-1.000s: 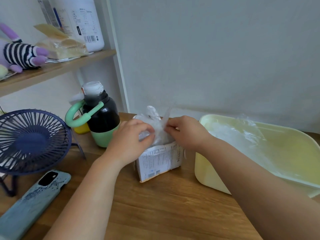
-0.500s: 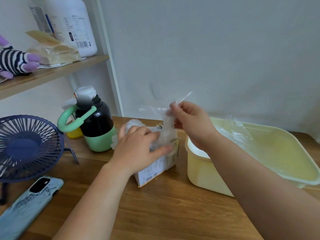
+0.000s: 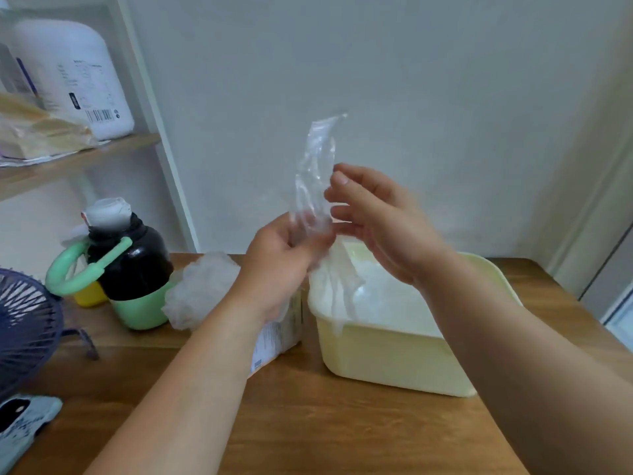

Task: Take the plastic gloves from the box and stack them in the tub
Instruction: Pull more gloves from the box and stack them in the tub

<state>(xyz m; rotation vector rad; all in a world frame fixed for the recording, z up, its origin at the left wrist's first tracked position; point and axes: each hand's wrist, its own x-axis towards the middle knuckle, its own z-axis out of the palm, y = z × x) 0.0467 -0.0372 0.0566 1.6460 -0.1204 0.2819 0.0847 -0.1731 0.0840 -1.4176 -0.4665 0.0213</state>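
2 hands, 1 glove in play. The left hand [image 3: 284, 265] pinches the bottom end of 1 clear plastic glove [image 3: 315, 173], fingers curled on it. The glove stands above that hand, long axis near vertical, free end pointing up & leaning a bit right. The right hand [image 3: 380, 221] is just right of the glove, fingers spread & fairly straight, tips against its right edge. It's blurred, but no grip shows.

1 box [image 3: 277, 334] sits on the surface [image 3: 325, 423] under the left wrist. 1 white wad of gloves [image 3: 202, 289] bulges just left of that wrist. 1 pale yellow tub [image 3: 394, 358] is below the right hand, w/ clear gloves piled inside; one drapes over the rim.

Far left of the left hand: 1 dark bottle [image 3: 133, 265] w/ a green loop, 1 blue fan [image 3: 24, 323], 1 phone [image 3: 20, 423].
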